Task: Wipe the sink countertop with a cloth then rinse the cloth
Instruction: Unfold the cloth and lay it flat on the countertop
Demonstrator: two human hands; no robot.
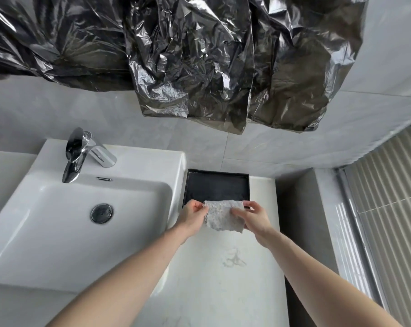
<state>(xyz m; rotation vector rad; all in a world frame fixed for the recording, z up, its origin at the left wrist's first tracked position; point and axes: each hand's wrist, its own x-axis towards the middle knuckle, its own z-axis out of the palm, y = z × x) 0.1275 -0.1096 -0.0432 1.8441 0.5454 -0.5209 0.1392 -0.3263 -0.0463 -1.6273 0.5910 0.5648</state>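
Fingers of both hands pinch a grey cloth above the white marble countertop.

Single head-mounted wide-angle view, looking forward and steeply down from above the tabletop. The sink fills the lower left, the tiled wall the middle, hanging plastic sheeting the top. Both forearms enter from the bottom edge, close to the lens. Straight edges bow outward toward the frame borders.
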